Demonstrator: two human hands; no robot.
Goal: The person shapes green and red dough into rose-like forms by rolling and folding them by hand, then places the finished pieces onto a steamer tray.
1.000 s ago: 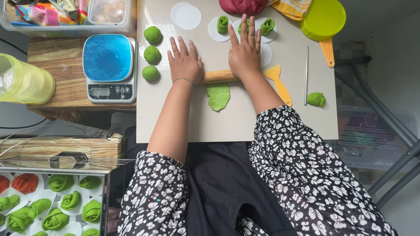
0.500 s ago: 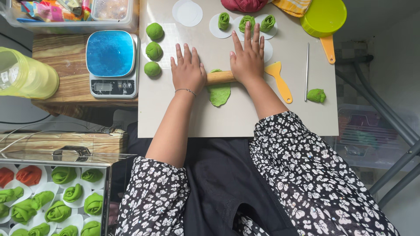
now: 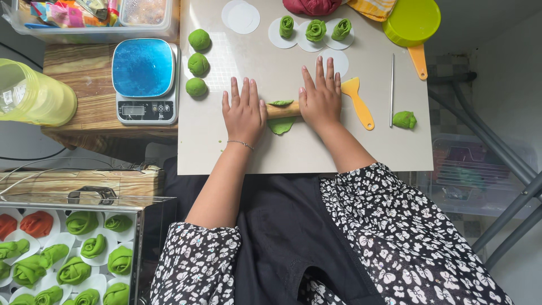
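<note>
L hand (image 3: pixel 244 111) & R hand (image 3: pixel 320 97) flat, open on rolling pin (image 3: pixel 283 110); tray (image 3: pixel 148 210) w/ green rolls (image 3: pixel 82 222).

Rolling pin (image 3: pixel 284 109) mostly hidden under both hands, only mid bit shows. Green dough sheet (image 3: pixel 280 124) partly covered by pin. Dark red dough lump (image 3: pixel 312 5) & striped cloth (image 3: pixel 372 7) cut off at top edge. Tray of green rolls (image 3: pixel 68 254) cut at left/bottom. Scale display (image 3: pixel 134 110) too small to read.

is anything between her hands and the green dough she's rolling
Only the wooden rolling pin: left hand and right hand press flat on its ends, and it lies across the flattened green dough piece. Nothing else visible intervenes.
</note>
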